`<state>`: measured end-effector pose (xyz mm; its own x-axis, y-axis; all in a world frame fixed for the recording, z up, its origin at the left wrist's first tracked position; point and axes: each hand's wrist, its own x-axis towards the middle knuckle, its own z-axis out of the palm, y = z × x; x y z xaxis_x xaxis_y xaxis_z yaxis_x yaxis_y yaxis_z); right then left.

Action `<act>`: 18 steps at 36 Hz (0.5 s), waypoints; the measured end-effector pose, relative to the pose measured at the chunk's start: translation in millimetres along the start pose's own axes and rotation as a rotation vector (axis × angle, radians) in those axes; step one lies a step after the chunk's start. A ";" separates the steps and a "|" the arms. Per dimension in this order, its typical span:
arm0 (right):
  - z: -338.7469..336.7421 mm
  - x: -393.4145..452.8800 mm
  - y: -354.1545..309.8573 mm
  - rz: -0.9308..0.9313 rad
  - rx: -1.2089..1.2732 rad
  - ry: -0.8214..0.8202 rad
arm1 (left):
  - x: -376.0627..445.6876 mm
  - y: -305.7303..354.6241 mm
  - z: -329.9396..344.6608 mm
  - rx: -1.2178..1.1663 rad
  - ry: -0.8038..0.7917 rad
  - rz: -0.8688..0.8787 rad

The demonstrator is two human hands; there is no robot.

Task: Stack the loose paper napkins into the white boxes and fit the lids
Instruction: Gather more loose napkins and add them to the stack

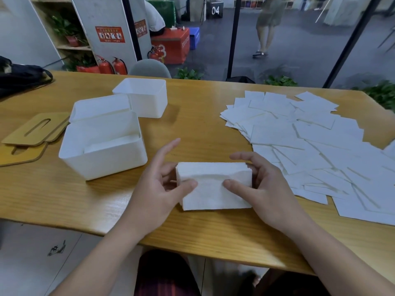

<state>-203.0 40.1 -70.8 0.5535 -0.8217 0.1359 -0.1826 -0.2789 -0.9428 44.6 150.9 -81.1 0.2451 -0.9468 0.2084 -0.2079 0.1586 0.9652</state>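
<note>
A squared stack of white napkins (213,189) lies on the wooden table (192,124) near its front edge. My left hand (158,189) holds the stack's left end, thumb on top. My right hand (263,184) grips the right end, thumb on top and fingers curled behind. Loose napkins (310,142) lie spread over the table's right side. Three white boxes stand at the left: the nearest (102,154) holds some napkins, a second (98,107) is behind it, a third (143,97) stands farthest back. Two wooden slotted lids (36,129) lie left of the boxes.
A black bag (21,77) sits at the table's far left corner. A grey chair back (149,68) shows beyond the far edge. Red fire extinguishers (113,66), plants and a person walking are farther off on the floor.
</note>
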 end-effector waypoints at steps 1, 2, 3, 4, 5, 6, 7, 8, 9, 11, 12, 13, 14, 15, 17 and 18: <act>0.4 0.8 -1.7 -0.004 0.007 -0.008 | 0.4 0.9 -2.4 -0.020 0.012 -0.003; 0.3 1.7 -3.8 0.002 0.003 -0.019 | 0.4 2.4 -4.6 -0.037 0.026 -0.005; 0.5 2.1 -6.4 0.018 -0.001 -0.034 | -0.3 4.3 -6.4 -0.056 0.046 -0.007; 1.5 2.0 -9.3 0.043 0.005 -0.048 | -1.6 5.9 -7.4 -0.082 0.073 -0.012; 3.8 2.2 -11.6 0.063 0.014 -0.058 | -3.6 7.1 -6.9 -0.108 0.104 -0.022; 8.0 2.0 -14.3 0.068 0.006 -0.062 | -6.2 7.5 -4.8 -0.122 0.128 -0.037; 14.0 1.8 -16.9 0.063 -0.021 -0.054 | -9.2 7.3 -0.9 -0.123 0.143 -0.054; 20.8 1.8 -19.2 0.057 -0.051 -0.039 | -12.5 6.7 4.6 -0.115 0.147 -0.068; 28.4 2.4 -20.7 0.057 -0.064 -0.023 | -16.5 6.4 10.3 -0.101 0.148 -0.077; 43.5 3.6 -24.4 0.074 -0.037 0.004 | -23.8 7.7 17.8 -0.057 0.162 -0.087; 49.2 4.8 -26.7 0.083 -0.020 0.020 | -26.8 9.5 18.3 -0.035 0.172 -0.089; 53.8 5.9 -29.8 0.089 -0.007 0.034 | -29.3 12.1 16.7 -0.013 0.184 -0.086; 57.3 6.6 -33.5 0.091 0.004 0.043 | -31.4 15.3 13.3 0.012 0.190 -0.083; 59.8 7.4 -37.7 0.089 0.007 0.040 | -33.3 19.6 8.8 0.044 0.194 -0.076; 62.1 8.4 -47.2 0.077 -0.002 -0.008 | -36.1 28.7 -3.9 0.125 0.205 -0.051; 62.2 8.8 -52.8 0.073 0.000 -0.050 | -37.3 33.1 -12.3 0.150 0.218 -0.051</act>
<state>-138.0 78.5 -38.8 0.5785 -0.8140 0.0516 -0.2242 -0.2195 -0.9495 40.2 194.9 -55.0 0.4537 -0.8673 0.2050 -0.3242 0.0536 0.9445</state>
